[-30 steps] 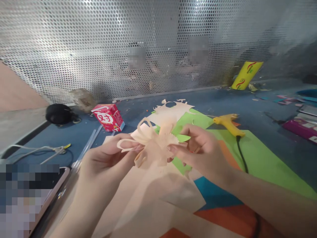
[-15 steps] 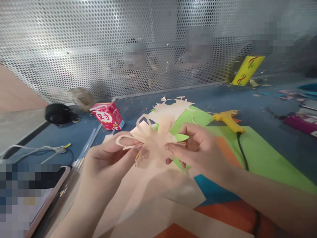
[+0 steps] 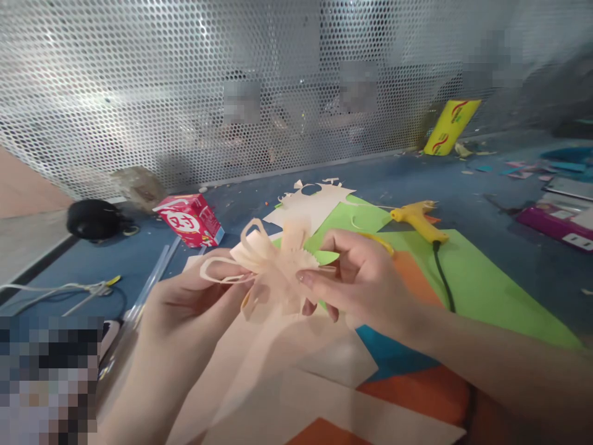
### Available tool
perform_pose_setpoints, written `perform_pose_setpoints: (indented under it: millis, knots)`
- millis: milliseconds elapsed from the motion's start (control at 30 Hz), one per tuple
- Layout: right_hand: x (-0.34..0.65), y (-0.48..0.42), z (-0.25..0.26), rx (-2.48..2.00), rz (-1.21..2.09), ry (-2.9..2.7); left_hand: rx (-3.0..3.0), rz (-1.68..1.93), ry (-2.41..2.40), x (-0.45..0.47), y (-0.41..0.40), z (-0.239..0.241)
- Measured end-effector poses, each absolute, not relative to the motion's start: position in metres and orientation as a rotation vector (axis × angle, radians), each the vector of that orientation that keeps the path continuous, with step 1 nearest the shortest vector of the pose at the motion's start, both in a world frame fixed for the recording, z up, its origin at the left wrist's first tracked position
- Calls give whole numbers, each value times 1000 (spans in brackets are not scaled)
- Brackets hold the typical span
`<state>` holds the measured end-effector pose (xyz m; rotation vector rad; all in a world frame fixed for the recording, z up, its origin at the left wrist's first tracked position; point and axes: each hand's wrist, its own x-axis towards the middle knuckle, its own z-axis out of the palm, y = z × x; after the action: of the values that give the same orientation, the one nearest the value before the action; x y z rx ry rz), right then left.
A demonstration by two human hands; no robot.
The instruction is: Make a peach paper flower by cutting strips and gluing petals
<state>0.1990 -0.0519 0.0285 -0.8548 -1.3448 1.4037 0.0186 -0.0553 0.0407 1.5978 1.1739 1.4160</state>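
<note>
A pale peach paper flower (image 3: 269, 272) with looped petals is held up between both hands above the table. My left hand (image 3: 185, 300) pinches its left side, where one thin loop sticks out past the fingertips. My right hand (image 3: 356, 281) grips the right side with thumb and fingers closed on the paper. Underneath lie peach paper sheets (image 3: 296, 371), and green (image 3: 467, 278), blue and orange sheets.
A yellow glue gun (image 3: 417, 219) with a black cord lies on the green sheet. A red carton (image 3: 189, 219), clear glue sticks (image 3: 152, 278) and a black object (image 3: 92, 219) sit at the left. A perforated metal screen (image 3: 139, 93) closes the back. A phone lies at the lower left.
The view has shifted a little to the left and down. Both hands keep hold of the paper flower, with only slight finger movement.
</note>
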Motion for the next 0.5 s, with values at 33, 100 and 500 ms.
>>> perform_pose_setpoints:
  millis: [33, 100, 500]
  knots:
    - [199, -52, 29, -862, 1406, -1344, 1604, 1415, 1168, 19, -55, 41]
    - [199, -53, 30, -865, 1413, -1345, 1623, 1418, 1163, 18, -55, 41]
    - [197, -53, 32, -898, 1410, -1344, 1667, 1525, 1162, 24, -59, 43]
